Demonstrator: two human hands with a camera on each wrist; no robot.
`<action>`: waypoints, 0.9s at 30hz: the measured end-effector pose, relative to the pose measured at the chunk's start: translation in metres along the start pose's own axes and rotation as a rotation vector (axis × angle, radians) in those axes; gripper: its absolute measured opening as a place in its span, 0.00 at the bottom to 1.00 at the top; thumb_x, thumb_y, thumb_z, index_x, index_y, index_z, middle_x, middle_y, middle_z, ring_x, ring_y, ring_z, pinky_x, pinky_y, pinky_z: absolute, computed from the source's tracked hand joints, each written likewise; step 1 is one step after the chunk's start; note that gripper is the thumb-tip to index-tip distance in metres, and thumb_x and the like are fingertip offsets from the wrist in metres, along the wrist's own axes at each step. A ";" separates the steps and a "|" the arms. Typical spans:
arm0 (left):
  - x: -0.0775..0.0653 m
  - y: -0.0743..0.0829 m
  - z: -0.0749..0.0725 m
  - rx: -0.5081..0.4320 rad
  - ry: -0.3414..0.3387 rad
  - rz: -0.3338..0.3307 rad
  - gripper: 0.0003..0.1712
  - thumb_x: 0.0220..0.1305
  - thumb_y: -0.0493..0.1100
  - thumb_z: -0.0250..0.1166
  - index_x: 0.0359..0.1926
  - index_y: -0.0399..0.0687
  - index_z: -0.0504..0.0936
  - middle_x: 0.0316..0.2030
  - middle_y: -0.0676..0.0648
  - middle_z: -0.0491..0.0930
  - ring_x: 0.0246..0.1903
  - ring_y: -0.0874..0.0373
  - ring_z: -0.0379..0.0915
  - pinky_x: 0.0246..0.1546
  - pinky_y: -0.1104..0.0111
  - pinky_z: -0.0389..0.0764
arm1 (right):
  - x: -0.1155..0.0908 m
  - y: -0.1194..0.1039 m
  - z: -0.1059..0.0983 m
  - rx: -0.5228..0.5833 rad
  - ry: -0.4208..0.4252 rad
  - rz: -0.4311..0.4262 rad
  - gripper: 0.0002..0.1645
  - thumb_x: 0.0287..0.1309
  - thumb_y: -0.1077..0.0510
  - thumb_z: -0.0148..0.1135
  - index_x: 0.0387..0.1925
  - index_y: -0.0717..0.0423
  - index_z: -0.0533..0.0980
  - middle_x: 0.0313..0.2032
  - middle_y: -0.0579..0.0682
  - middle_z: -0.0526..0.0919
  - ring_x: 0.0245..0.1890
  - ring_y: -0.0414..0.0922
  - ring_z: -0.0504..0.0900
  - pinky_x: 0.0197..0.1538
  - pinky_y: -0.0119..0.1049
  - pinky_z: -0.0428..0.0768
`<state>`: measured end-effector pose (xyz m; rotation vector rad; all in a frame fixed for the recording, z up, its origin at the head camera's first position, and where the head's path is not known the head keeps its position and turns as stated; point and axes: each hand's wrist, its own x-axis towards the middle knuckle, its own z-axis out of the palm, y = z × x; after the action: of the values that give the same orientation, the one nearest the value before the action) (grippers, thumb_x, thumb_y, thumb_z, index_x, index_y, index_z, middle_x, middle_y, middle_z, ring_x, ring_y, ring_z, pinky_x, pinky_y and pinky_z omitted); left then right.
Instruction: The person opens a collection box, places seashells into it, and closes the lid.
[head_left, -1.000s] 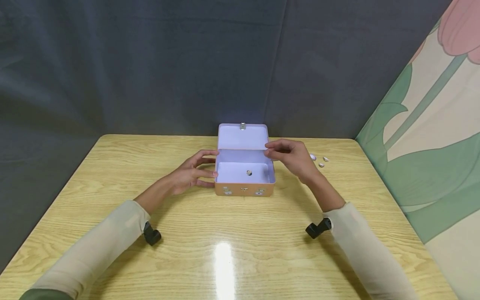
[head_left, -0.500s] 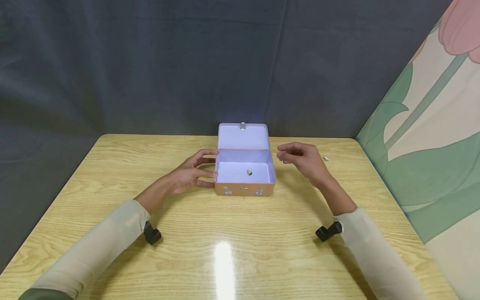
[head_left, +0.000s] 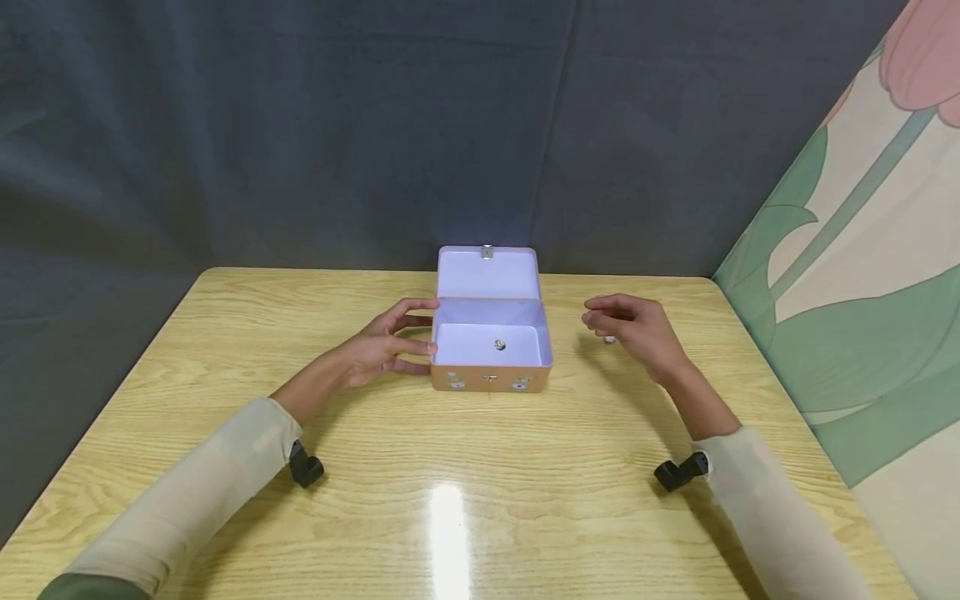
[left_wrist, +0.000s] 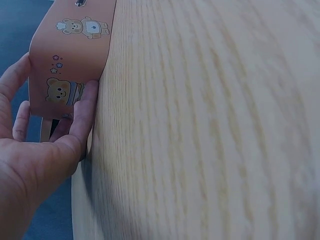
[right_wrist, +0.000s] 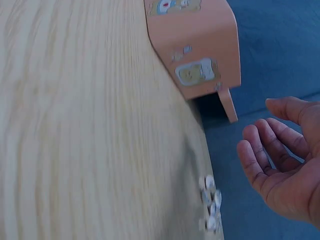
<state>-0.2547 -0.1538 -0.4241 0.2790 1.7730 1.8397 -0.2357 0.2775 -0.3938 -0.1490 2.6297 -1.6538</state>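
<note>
Orange and bear-printed, our tin box (head_left: 471, 381) sits on the desk (head_left: 525, 467) between our two hands, its long axis running left to right and its lilac lid (head_left: 487, 277) leaning back. Our left hand (head_left: 371, 350) touches the box's left end with spread fingers, not clasping it. Our right hand (head_left: 639, 329) hangs apart from the right end, fingers loosely bent, holding nothing. Small whitish pieces (right_wrist: 210, 182) lie on the desk beneath or just beside that hand, by far the nearer of the two, with the box off to their left; they are too blurred for us to identify. Inside the box shows a speckled round spot (head_left: 499, 344); whether it is loose we cannot tell.
</note>
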 end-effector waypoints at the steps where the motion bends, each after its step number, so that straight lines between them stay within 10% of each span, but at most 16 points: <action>1: 0.000 0.000 0.000 0.000 0.000 0.000 0.46 0.77 0.30 0.69 0.86 0.58 0.61 0.86 0.37 0.55 0.77 0.32 0.70 0.64 0.43 0.92 | 0.000 0.002 -0.002 0.005 0.002 -0.002 0.25 0.79 0.53 0.71 0.66 0.66 0.84 0.46 0.30 0.91 0.45 0.36 0.92 0.51 0.31 0.92; 27: 0.001 0.000 -0.002 -0.004 -0.016 0.004 0.45 0.77 0.30 0.68 0.86 0.58 0.61 0.85 0.36 0.54 0.75 0.32 0.71 0.65 0.42 0.91 | -0.001 0.061 -0.066 -0.154 -0.054 0.070 0.29 0.78 0.54 0.72 0.70 0.69 0.80 0.45 0.26 0.91 0.45 0.24 0.86 0.51 0.21 0.86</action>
<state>-0.2564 -0.1556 -0.4246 0.2949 1.7588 1.8394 -0.2438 0.3631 -0.4200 -0.1027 2.6871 -1.4068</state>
